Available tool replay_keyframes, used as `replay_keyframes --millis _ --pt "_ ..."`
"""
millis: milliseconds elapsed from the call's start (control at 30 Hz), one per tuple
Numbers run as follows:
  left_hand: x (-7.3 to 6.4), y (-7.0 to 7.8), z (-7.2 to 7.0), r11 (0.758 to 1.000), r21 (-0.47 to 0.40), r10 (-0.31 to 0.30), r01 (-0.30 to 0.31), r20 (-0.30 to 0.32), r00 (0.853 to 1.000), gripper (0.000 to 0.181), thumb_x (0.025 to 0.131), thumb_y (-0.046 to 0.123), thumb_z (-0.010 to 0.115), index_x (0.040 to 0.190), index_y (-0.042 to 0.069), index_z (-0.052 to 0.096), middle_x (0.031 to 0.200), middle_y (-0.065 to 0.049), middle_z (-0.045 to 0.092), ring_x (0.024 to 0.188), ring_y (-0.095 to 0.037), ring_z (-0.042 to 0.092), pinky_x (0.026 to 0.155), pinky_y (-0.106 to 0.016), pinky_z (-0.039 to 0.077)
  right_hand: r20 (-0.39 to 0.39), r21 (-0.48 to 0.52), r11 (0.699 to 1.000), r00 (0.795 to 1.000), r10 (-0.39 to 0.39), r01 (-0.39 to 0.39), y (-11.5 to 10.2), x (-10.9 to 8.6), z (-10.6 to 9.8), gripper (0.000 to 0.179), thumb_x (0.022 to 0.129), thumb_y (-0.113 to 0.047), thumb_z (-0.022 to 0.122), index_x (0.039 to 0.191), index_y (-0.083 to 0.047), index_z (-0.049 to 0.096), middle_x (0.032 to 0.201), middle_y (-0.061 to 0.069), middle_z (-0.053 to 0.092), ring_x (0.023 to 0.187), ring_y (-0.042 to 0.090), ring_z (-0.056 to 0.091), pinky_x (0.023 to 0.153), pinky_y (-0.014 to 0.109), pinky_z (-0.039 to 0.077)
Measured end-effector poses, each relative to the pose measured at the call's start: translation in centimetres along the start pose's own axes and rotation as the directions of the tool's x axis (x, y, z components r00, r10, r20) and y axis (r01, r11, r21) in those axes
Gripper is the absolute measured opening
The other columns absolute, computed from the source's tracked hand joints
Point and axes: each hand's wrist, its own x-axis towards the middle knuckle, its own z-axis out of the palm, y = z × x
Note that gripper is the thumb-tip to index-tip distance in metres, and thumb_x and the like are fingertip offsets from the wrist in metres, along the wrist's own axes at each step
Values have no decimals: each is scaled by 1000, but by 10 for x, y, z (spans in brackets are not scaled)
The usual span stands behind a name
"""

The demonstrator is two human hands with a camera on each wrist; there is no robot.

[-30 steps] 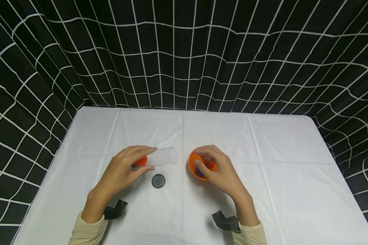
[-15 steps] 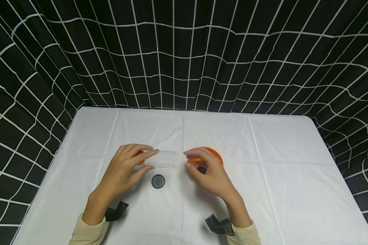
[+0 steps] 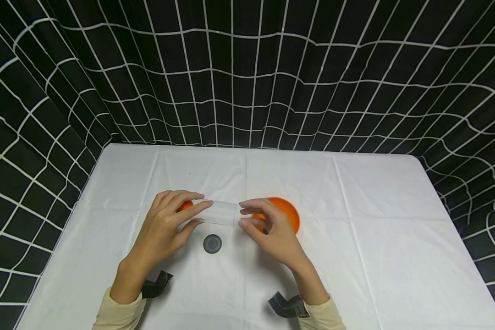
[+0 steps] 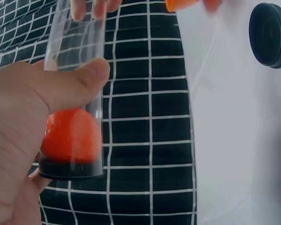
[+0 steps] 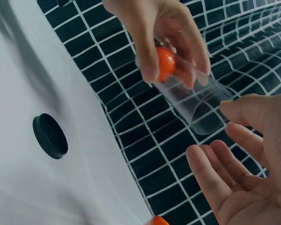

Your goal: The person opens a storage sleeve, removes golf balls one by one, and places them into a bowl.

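Observation:
My left hand (image 3: 161, 229) grips a clear tube (image 3: 223, 213) that lies nearly sideways, its mouth toward the right. Inside, at the dark-based end, sits an orange ball (image 4: 71, 138). My right hand (image 3: 274, 229) is at the tube's mouth, thumb and fingers spread apart with nothing between them, as the right wrist view shows. Its fingertips (image 5: 195, 151) are close to the rim. Behind that hand stands an orange bowl (image 3: 294, 214), partly covered by it; something dark shows low inside.
A round dark cap (image 3: 212, 244) lies on the white tablecloth (image 3: 354, 206), just in front of the tube. Black netting with white grid lines (image 3: 251, 82) rises behind the table and along both sides. Each wrist wears a black camera mount (image 3: 286, 306).
My right hand has moved left from over the orange bowl to the tube's mouth, uncovering more of the bowl. The left hand keeps its hold, with the tube's angle slightly changed.

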Motion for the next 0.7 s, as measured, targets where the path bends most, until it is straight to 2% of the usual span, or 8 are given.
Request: replay_keyframes --millis 100,167,433,700 --pt "0 -1 0 1000 8 8 -8 -6 1000 48 81 10 90 126 22 78 123 -6 74 115 -30 65 103 -49 46 14 24 1000 1000 16 -16 0 1 3 40 94 1 76 132 -2 66 134 23 62 124 40 66 103 27 60" --pt "0 -1 0 1000 15 10 -10 -10 1000 48 81 9 91 125 22 78 123 -6 74 114 -30 65 103 -49 46 18 34 999 1000 21 -22 -1 1 5 40 94 1 76 132 -2 65 134 22 62 124 45 65 103 28 59" --pt "0 0 -3 1000 25 -1 2 -16 1000 48 80 8 91 124 24 79 122 -5 75 116 -29 65 104 -48 45 13 37 999 999 32 -33 -1 1 6 41 94 2 76 133 -3 65 134 19 63 123 36 67 102 28 60" --pt "0 -1 -3 1000 16 11 -10 -41 999 51 78 4 91 123 25 79 121 -3 76 115 -26 66 101 -48 45 21 43 998 999 36 -37 0 1 7 44 96 -1 75 137 2 61 138 24 62 125 48 64 103 26 59"
